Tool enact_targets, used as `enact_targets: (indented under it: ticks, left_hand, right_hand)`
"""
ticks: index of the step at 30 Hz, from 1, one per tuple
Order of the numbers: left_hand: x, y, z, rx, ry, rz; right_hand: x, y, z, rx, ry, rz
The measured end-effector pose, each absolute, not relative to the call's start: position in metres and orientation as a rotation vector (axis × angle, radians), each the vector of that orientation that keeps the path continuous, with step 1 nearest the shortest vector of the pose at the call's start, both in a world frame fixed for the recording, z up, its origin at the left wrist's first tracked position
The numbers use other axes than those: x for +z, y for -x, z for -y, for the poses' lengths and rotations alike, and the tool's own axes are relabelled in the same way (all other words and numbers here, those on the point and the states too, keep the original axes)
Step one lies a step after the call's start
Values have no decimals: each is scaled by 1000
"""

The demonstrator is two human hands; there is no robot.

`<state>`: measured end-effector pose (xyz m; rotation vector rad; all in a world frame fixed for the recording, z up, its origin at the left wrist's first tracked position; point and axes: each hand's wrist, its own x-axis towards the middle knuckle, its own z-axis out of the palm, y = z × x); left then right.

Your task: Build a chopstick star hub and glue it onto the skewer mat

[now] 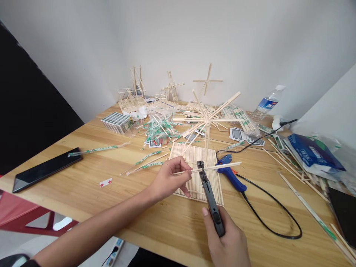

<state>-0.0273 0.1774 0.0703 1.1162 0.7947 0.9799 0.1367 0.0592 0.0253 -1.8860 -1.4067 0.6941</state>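
My left hand [169,178] pinches a thin wooden chopstick [219,167] near one end, and the stick runs right across a square mat of glued sticks [194,157]. My right hand [226,239] grips black-handled cutting pliers [211,202], whose metal jaws close around the chopstick just beyond my left fingers. Both hands hover over the near half of the mat. Behind it stands a radial wheel of glued sticks [205,119], its lower part touching the mat's far edge. The pliers hide part of the mat.
A blue glue gun [229,174] lies right of the mat, its black cable [274,211] looping across the table. Loose chopsticks, green-printed wrappers, playing cards [236,134], stick models [130,92], a phone [46,170], a water bottle [267,104] and a blue package [314,152] surround it.
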Motion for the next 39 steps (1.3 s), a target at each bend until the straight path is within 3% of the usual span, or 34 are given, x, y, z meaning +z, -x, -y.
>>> enact_targets:
  ticks: [26,39]
  left_hand:
    - [66,45,-195,719,-971,-576]
    - [70,40,-190,755,-1190,-761]
  right_hand:
    - [27,-137,-60,748,1892,1344]
    - [36,-135,-60,842,1847,1329]
